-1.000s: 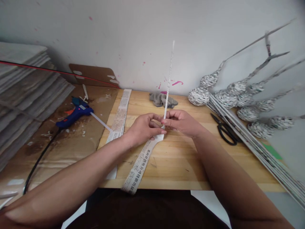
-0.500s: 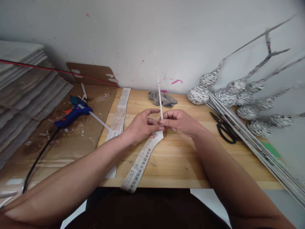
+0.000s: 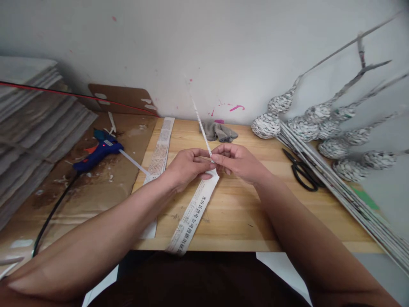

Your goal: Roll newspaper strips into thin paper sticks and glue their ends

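A wooden table (image 3: 243, 217) carries newsprint strips (image 3: 161, 149), cloth (image 3: 220, 131), scissors (image 3: 296, 163) — and paper rods (image 3: 346, 198).

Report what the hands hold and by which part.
Left hand and right hand together pinch a thin paper tube by its lower end, where it meets the far end of a newspaper strip.

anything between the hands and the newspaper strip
Nothing visible: the left hand and right hand both have fingers at the newspaper strip, by its thin rolled end. The grey cloth lies behind, the black scissors off to the right.
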`<state>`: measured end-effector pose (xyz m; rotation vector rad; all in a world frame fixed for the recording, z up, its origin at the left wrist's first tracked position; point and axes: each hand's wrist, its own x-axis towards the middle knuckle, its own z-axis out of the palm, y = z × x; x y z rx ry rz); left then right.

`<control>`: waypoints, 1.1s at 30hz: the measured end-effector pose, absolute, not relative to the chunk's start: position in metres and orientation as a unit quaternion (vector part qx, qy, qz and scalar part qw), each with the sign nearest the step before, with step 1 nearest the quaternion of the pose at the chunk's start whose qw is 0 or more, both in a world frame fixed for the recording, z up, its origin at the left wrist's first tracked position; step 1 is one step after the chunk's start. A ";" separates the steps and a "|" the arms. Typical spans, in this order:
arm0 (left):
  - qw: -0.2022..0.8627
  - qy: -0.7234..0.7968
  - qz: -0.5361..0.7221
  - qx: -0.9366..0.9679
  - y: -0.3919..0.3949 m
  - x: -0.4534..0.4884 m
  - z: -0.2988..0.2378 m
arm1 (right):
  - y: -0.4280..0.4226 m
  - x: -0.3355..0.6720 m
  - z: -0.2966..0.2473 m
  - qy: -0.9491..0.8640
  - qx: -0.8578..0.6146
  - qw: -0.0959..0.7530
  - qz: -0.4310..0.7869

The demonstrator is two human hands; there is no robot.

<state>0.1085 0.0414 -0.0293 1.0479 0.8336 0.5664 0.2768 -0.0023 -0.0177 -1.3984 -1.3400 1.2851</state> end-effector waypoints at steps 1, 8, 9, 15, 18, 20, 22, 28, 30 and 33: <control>0.741 0.383 0.279 0.476 0.044 0.108 -0.028 | -0.003 0.276 -0.019 -0.533 -0.563 0.400 0.489; 0.723 0.391 0.354 0.446 0.057 0.102 -0.023 | -0.006 0.262 -0.038 -0.573 -0.610 0.367 0.407; 0.728 0.389 0.349 0.443 0.059 0.102 -0.023 | -0.006 0.259 -0.040 -0.561 -0.605 0.377 0.421; 0.760 0.397 0.317 0.405 0.067 0.101 -0.031 | -0.006 0.258 -0.042 -0.562 -0.579 0.358 0.471; 0.765 0.399 0.298 0.408 0.069 0.100 -0.031 | -0.006 0.263 -0.039 -0.601 -0.589 0.317 0.437; 0.767 0.394 0.286 0.418 0.069 0.099 -0.030 | -0.006 0.263 -0.036 -0.600 -0.606 0.329 0.405; 0.770 0.389 0.273 0.426 0.069 0.099 -0.030 | -0.008 0.260 -0.032 -0.599 -0.621 0.353 0.362; 0.768 0.411 0.264 0.413 0.066 0.103 -0.030 | -0.013 0.250 -0.027 -0.660 -0.634 0.330 0.232; 0.770 0.419 0.271 0.398 0.065 0.104 -0.029 | -0.015 0.250 -0.027 -0.693 -0.632 0.297 0.179; 0.777 0.424 0.275 0.376 0.064 0.104 -0.027 | -0.016 0.248 -0.026 -0.724 -0.631 0.253 0.119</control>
